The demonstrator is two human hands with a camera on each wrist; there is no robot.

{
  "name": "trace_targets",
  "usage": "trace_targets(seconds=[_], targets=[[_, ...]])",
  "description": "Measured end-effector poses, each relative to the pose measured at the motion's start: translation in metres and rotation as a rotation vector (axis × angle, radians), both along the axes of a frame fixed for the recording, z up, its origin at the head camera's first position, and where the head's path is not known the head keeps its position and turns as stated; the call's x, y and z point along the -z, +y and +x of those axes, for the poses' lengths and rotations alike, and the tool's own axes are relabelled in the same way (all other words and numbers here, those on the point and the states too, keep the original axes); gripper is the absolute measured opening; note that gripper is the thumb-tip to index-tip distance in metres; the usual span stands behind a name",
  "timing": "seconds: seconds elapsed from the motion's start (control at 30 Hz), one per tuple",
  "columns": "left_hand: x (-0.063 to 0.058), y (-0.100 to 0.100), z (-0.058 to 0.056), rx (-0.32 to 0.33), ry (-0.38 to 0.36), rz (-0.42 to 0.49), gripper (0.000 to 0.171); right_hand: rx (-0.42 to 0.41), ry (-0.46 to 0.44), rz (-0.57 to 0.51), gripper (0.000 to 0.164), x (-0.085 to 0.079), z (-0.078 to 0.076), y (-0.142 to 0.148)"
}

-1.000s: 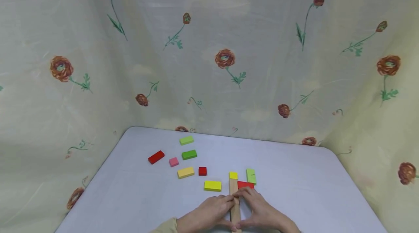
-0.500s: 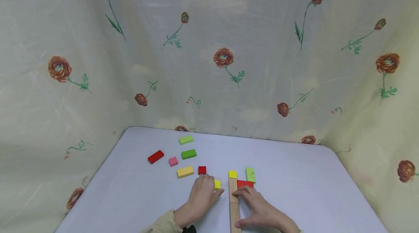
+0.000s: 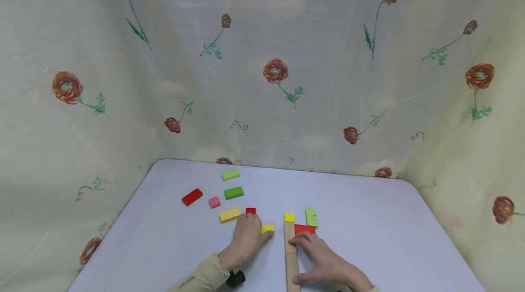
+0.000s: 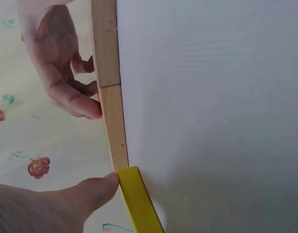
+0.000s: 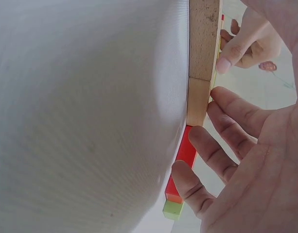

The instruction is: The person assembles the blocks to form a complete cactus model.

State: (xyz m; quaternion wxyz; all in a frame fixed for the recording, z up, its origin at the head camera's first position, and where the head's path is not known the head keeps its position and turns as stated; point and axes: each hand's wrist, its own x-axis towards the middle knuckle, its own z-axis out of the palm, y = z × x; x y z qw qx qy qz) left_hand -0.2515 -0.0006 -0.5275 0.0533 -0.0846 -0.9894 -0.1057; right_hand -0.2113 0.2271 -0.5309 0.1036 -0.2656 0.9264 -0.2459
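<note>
In the head view my right hand [image 3: 321, 260] lies beside a row of wooden blocks [image 3: 291, 267]. The right wrist view shows its fingers spread and gently bent, two tips touching the wood and others beside a red block [image 5: 186, 150]. My left hand [image 3: 247, 238] reaches over a yellow block [image 3: 267, 228], covering its left part. Its thumb [image 4: 97, 191] touches that block's end in the left wrist view. The left fingers reach a dark red cube [image 3: 250, 210]; their tips are hidden, so a grip cannot be made out. A small yellow block [image 3: 289, 217] tops the wooden row.
A light green block [image 3: 311, 217] stands behind the red one. At left lie a pale orange block [image 3: 229, 215], a pink cube [image 3: 214, 202], a dark red block [image 3: 192, 197], a green block [image 3: 234, 192] and another light green one [image 3: 230, 174]. Flowered cloth [image 3: 324, 78] hangs behind.
My left hand has left the wooden row and moved left and away onto the yellow block. My right hand stays by the wooden blocks. The head view has shifted slightly.
</note>
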Motion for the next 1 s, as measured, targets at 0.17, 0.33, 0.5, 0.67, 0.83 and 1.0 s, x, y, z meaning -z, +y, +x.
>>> trace_targets(seconds=[0.17,0.33,0.5,0.67,0.83,1.0], targets=[[-0.001,-0.002,-0.003,-0.022,-0.007,0.077,0.06,-0.005,0.019,0.004,0.085,-0.001,0.001,-0.001],[0.0,-0.002,-0.006,0.01,0.014,0.143,0.057,-0.004,0.014,0.005,0.085,-0.002,0.001,-0.002],[0.001,-0.002,-0.011,0.058,0.049,0.214,0.056,-0.007,0.002,0.002,0.084,-0.001,0.001,-0.001],[-0.004,-0.003,-0.016,0.077,-0.098,0.392,0.051,-0.01,-0.005,-0.009,0.084,0.0,0.0,0.0],[-0.008,-0.005,-0.018,0.042,-0.178,0.429,0.049,-0.003,-0.04,-0.014,0.083,-0.001,-0.001,-0.001],[-0.009,-0.005,-0.021,0.015,-0.238,0.453,0.049,-0.009,-0.043,-0.01,0.083,-0.002,-0.001,0.0]])
